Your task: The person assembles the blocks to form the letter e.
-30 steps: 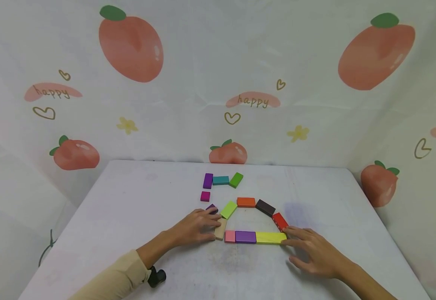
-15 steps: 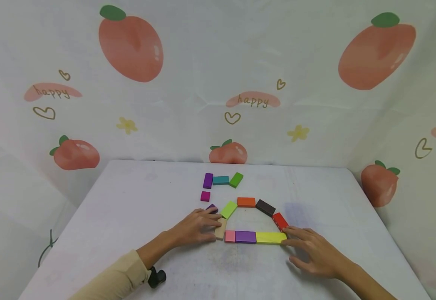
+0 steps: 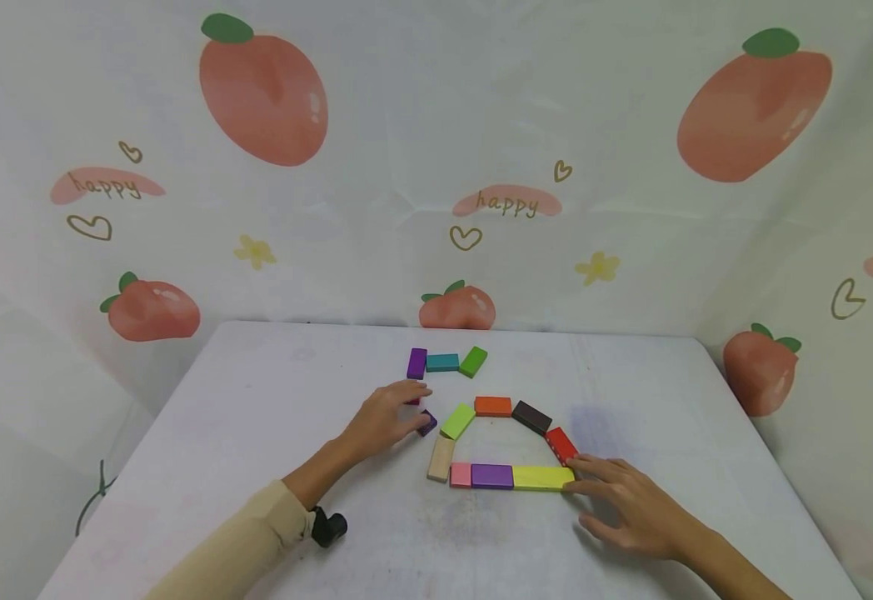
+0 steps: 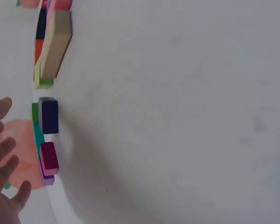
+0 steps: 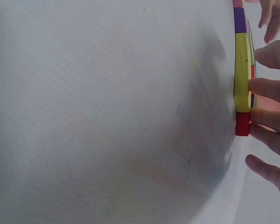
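My left hand [image 3: 380, 423] hovers with spread fingers over a magenta block, which it partly hides, and beside a small dark purple block [image 3: 427, 423]. In the left wrist view its fingers stand apart from the magenta block [image 4: 49, 158] and hold nothing. My right hand [image 3: 627, 508] rests with loosely extended fingers at the right end of a long yellow block [image 3: 541, 478] and the lower end of a red block [image 3: 561, 446]. These two belong to a closed outline with purple [image 3: 492, 477], pink [image 3: 461, 476], tan [image 3: 440, 459], lime [image 3: 457, 422], orange [image 3: 493, 407] and dark brown [image 3: 532, 417] blocks.
Farther back lie a purple block [image 3: 417, 363], a teal block [image 3: 442, 362] and a green block [image 3: 473, 362] in a short row. A white cloth [image 3: 376, 250] printed with fruit hangs behind the white table [image 3: 256, 433]. A dark cord [image 3: 95, 496] shows at the left.
My left hand has let go of the tan block and moved up and left, over the magenta and dark purple blocks. The right hand stays where it was.
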The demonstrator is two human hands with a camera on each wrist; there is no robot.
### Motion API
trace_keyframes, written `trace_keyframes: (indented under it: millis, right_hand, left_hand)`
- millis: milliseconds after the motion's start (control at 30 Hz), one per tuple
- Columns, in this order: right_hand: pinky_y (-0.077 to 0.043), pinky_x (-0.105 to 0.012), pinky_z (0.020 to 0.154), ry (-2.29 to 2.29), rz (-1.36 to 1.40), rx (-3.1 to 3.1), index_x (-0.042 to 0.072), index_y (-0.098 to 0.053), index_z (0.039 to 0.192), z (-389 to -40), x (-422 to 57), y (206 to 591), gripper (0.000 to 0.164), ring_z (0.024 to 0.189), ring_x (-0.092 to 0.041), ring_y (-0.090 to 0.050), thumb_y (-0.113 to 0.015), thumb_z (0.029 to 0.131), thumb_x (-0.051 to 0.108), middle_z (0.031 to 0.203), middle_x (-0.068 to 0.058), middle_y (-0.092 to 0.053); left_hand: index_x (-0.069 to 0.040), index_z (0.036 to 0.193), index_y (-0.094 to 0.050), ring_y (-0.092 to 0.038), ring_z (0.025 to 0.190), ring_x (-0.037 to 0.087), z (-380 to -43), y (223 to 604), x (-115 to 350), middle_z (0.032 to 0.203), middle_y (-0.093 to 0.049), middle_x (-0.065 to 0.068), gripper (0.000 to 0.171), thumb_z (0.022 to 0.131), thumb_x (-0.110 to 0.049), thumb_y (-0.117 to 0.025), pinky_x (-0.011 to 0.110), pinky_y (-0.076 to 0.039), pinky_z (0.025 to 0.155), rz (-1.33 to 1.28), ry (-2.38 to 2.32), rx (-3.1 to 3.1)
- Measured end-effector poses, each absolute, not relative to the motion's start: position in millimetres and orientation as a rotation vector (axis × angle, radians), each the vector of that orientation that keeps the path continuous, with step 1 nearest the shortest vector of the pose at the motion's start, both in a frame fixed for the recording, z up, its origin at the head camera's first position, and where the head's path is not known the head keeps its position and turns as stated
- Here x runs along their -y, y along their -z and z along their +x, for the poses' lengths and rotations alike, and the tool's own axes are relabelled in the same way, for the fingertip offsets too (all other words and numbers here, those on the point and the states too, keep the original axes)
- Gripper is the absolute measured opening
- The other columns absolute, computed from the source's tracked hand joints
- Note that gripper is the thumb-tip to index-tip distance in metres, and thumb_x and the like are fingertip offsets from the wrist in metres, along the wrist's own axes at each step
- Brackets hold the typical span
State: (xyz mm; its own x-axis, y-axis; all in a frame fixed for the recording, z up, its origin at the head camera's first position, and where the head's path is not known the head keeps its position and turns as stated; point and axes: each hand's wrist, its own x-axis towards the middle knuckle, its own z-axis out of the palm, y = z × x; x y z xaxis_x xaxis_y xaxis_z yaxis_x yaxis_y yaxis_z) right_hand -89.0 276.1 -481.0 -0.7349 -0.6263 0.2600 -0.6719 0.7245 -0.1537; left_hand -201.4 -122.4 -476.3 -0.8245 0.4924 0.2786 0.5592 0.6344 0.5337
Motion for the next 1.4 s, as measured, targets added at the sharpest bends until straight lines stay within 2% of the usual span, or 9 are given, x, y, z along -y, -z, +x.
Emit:
trace_keyframes:
  millis: [233, 400, 700, 833, 1000, 1300, 1400]
  right_hand:
    - [-0.055, -0.051, 0.085, -0.353, 1.033, 2.748, 0.03, -0.074, 0.109, -88.3, -275.7, 480.5, 0.034, 0.116, -0.02, -0.059, -0.083, 0.075, 0.032, 0.13, -0.002, -0.064]
    - [-0.055, -0.051, 0.085, -0.354, 1.039, 2.747, 0.03, -0.074, 0.109, -88.7, -275.1, 480.2, 0.035, 0.117, -0.021, -0.059, -0.083, 0.076, 0.032, 0.131, -0.002, -0.064]
    - [-0.055, -0.05, 0.085, -0.357, 1.067, 2.718, 0.028, -0.074, 0.109, -89.2, -276.2, 480.7, 0.036, 0.118, -0.022, -0.059, -0.083, 0.075, 0.031, 0.131, -0.003, -0.064]
    - [-0.054, -0.05, 0.086, -0.356, 1.07, 2.713, 0.028, -0.074, 0.11, -89.5, -276.9, 481.2, 0.036, 0.118, -0.022, -0.059, -0.083, 0.075, 0.031, 0.131, -0.002, -0.064]
    - [-0.054, -0.05, 0.085, -0.36, 1.081, 2.711, 0.028, -0.074, 0.11, -89.8, -276.5, 482.2, 0.036, 0.12, -0.022, -0.058, -0.083, 0.076, 0.032, 0.132, -0.003, -0.064]
    - [-0.054, -0.05, 0.087, -0.351, 1.088, 2.701, 0.027, -0.074, 0.11, -91.2, -276.5, 481.9, 0.036, 0.12, -0.023, -0.058, -0.083, 0.075, 0.031, 0.131, -0.003, -0.064]
    - [-0.054, -0.05, 0.087, -0.355, 1.082, 2.712, 0.027, -0.074, 0.11, -91.1, -277.1, 481.8, 0.036, 0.121, -0.023, -0.058, -0.083, 0.075, 0.031, 0.131, -0.003, -0.064]
  left_hand:
    - [-0.004, 0.133, -0.063, -0.056, 0.127, 0.032, -224.5, 472.9, 110.7, 0.133, -0.063, 0.014, 0.052, 0.086, -0.02, -0.079, 0.05, -0.045, 0.104, -0.443, 1.028, 2.724]
    - [-0.004, 0.138, -0.058, -0.056, 0.126, 0.034, -237.8, 471.3, 105.4, 0.136, -0.061, 0.015, 0.059, 0.086, -0.022, -0.08, 0.051, -0.046, 0.102, -0.273, 1.013, 2.746]
    - [-0.006, 0.143, -0.053, -0.064, 0.113, 0.035, -252.1, 479.1, 101.0, 0.125, -0.067, 0.017, 0.069, 0.084, -0.025, -0.082, 0.05, -0.052, 0.093, -0.148, 0.987, 2.811]
    - [-0.004, 0.144, -0.051, -0.066, 0.098, 0.032, -256.0, 481.8, 99.0, 0.113, -0.07, 0.016, 0.071, 0.083, -0.027, -0.082, 0.048, -0.053, 0.086, -0.115, 0.965, 2.82]
    - [-0.003, 0.143, -0.05, -0.063, 0.083, 0.027, -258.6, 483.3, 98.0, 0.098, -0.071, 0.013, 0.071, 0.084, -0.025, -0.081, 0.044, -0.053, 0.079, -0.076, 0.935, 2.839]
    - [-0.006, 0.146, -0.047, -0.065, 0.09, 0.03, -260.7, 480.3, 94.8, 0.103, -0.071, 0.015, 0.074, 0.084, -0.028, -0.08, 0.047, -0.052, 0.086, 0.012, 0.943, 2.874]
    - [-0.006, 0.147, -0.046, -0.066, 0.092, 0.031, -262.7, 480.7, 93.1, 0.104, -0.071, 0.016, 0.071, 0.086, -0.025, -0.078, 0.048, -0.052, 0.088, 0.027, 0.923, 2.885]
